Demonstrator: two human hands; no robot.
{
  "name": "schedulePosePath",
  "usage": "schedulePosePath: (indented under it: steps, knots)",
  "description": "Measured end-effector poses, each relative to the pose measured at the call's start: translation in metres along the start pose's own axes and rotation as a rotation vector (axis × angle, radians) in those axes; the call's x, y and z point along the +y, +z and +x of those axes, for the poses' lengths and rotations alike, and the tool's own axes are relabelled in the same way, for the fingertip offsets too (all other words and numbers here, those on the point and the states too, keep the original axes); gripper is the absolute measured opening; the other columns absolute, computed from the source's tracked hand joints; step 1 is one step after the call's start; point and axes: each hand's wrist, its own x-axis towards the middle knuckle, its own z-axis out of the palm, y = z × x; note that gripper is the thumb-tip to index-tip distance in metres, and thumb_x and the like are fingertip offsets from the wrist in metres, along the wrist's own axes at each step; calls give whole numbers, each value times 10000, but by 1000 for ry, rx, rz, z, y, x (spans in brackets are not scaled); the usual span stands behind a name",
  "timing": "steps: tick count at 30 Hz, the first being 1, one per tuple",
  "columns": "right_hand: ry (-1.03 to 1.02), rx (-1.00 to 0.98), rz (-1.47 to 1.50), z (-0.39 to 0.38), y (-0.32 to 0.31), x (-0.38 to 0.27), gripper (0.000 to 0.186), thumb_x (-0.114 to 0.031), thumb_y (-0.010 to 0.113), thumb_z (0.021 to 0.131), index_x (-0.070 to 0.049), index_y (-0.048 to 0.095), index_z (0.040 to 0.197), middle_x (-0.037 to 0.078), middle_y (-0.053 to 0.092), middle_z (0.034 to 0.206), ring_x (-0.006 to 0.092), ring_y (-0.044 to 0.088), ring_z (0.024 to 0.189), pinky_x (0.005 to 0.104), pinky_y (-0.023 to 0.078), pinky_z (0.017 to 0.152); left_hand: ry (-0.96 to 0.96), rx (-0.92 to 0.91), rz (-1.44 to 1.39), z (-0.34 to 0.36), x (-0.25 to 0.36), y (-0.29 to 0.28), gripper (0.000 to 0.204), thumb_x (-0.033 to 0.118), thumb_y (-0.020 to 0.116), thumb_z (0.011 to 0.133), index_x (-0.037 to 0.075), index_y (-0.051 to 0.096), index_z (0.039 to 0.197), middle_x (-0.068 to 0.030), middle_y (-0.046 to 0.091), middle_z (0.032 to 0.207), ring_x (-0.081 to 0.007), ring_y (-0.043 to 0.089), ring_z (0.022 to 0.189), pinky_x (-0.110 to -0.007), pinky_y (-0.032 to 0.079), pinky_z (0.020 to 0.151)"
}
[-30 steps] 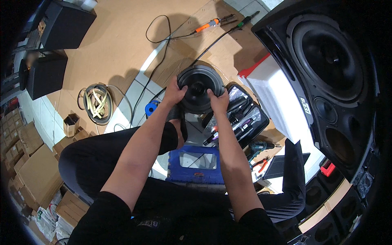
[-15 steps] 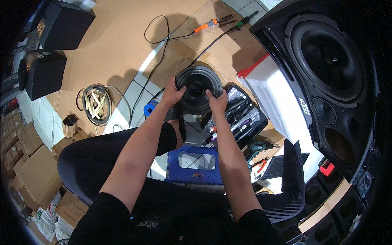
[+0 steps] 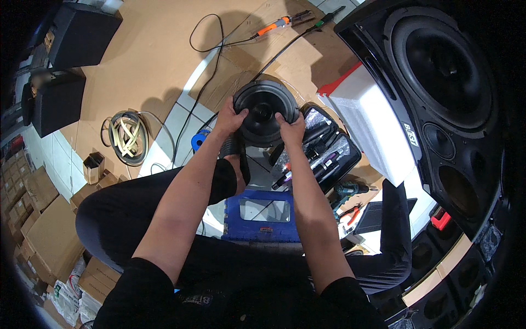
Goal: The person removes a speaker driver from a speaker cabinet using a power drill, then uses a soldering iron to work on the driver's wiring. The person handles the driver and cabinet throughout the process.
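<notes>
Between my two hands is a round black speaker driver (image 3: pixel 264 129), its cone facing up toward me. My left hand (image 3: pixel 232 117) grips the left rim, thumb lying over the edge of the cone. On the opposite rim my right hand (image 3: pixel 291 129) holds it the same way, fingers curled beneath and out of sight. An open black tool case (image 3: pixel 335 164) with pens and tools lies just beyond my right hand. Close to my left wrist sits a blue spool (image 3: pixel 199 141). Below the driver, between my legs, stands a blue step stool (image 3: pixel 262 230).
A large black speaker cabinet (image 3: pixel 402 104) leans at the right beside white foam (image 3: pixel 366 120). An orange soldering iron (image 3: pixel 273 26) and its cable lie on cardboard ahead. Coiled cable (image 3: pixel 128 139) rests at the left. A drill (image 3: pixel 350 189) and red pliers (image 3: pixel 350 214) lie by my right knee.
The driver has shifted slightly farther away in the picture, with both hands still on its rim. The surroundings have moved a little as my head turned.
</notes>
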Motion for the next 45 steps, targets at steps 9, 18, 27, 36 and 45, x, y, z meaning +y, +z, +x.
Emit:
schedulePosePath:
  steps: [9,18,27,36,45]
  knots:
    - [41,-21,-7,1,-2,4,881,-251,905,749,120,468,1418,268,666,1259,347,664,1156,381,490,1021,-23,68,131,-9,26,5,472,132,781,834,-6,560,1228,-226,709,1104,-356,696,1043,-428,520,912]
    - [185,-159,262,-5,-15,-19,440,-88,855,810,8,656,1191,122,740,1113,202,689,1008,338,517,933,-165,-62,-192,-10,34,-4,482,128,808,810,-4,600,1225,-181,716,1129,-277,676,1069,-385,496,982]
    - [3,-33,59,4,-5,-5,548,-107,876,771,39,627,1237,153,749,1098,239,716,979,350,532,921,-121,74,160,-11,35,10,498,101,786,831,-18,565,1261,-174,704,1170,-288,672,1101,-398,494,993]
    - [25,-13,71,0,-4,-11,584,-127,875,766,46,606,1255,179,733,1147,268,705,1049,357,519,955,-33,49,25,-10,19,6,542,173,783,821,-12,544,1271,-242,686,1185,-367,668,1125,-419,491,993]
    - [-191,-339,-302,52,-4,-82,521,-164,859,798,-4,611,1227,167,726,1173,272,700,1085,368,524,988,-281,202,-166,-70,-19,36,600,229,778,824,-77,542,1282,-302,647,1229,-420,667,1093,-471,492,1010]
